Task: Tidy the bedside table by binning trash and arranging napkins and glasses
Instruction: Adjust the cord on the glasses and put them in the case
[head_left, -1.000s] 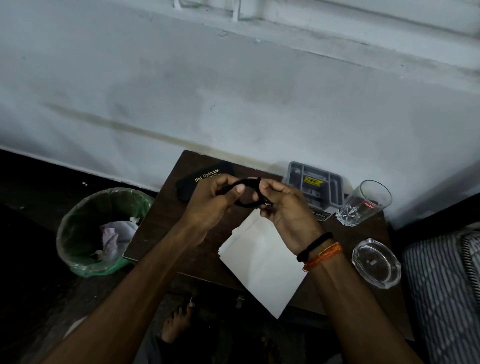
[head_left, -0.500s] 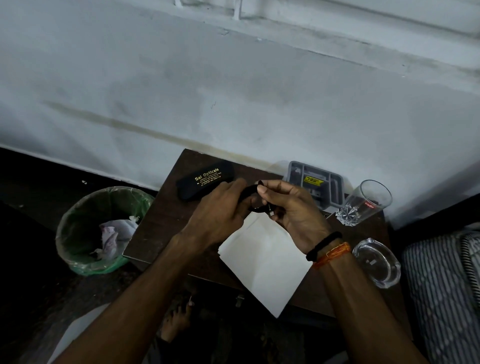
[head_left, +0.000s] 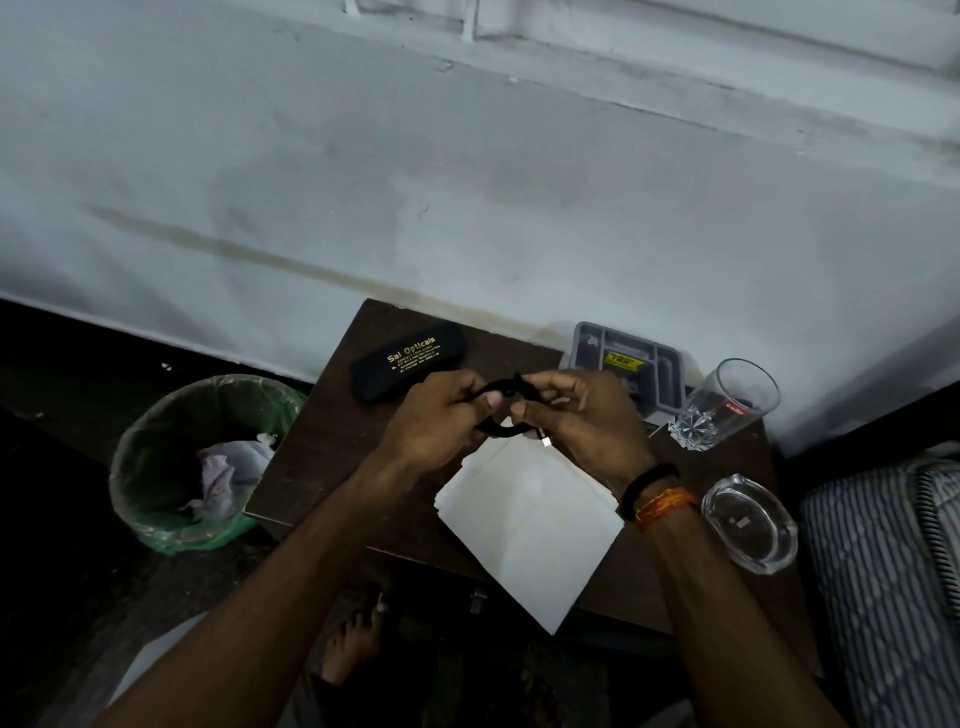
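Note:
Both hands are held together above the dark wooden bedside table (head_left: 322, 447). My left hand (head_left: 436, 421) and my right hand (head_left: 587, 421) pinch a thin black looped cable (head_left: 493, 428) between them; a small silver end hangs below my right fingers. A stack of white napkins (head_left: 530, 519) lies on the table under the hands, its corner past the front edge. A black glasses case (head_left: 405, 358) with gold lettering lies at the back left. A clear drinking glass (head_left: 727, 410) stands at the back right.
A green-lined bin (head_left: 171, 415) with crumpled paper inside stands on the floor left of the table. A grey compartment tray (head_left: 660, 364) sits against the wall. A glass ashtray (head_left: 748, 522) is at the table's right side. Striped bedding (head_left: 883, 571) lies at the right.
The hands have stayed above the napkins and kept working the black cable; its loop has shifted between the fingers, and my left hand has moved off the glasses case.

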